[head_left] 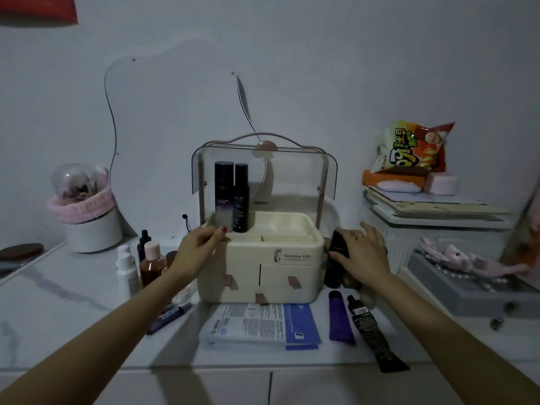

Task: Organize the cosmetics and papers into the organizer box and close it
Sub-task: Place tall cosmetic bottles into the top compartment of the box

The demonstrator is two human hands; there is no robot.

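While the left hand (201, 244) grips the organizer box (260, 258) rim to steady it, the right hand (361, 252) clasps a dark bottle (336, 258) beside the box, likely for loading.

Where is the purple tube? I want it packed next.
In the head view, the purple tube lies on the table right of the papers, just left of the black tube, in front of the organizer's right corner.
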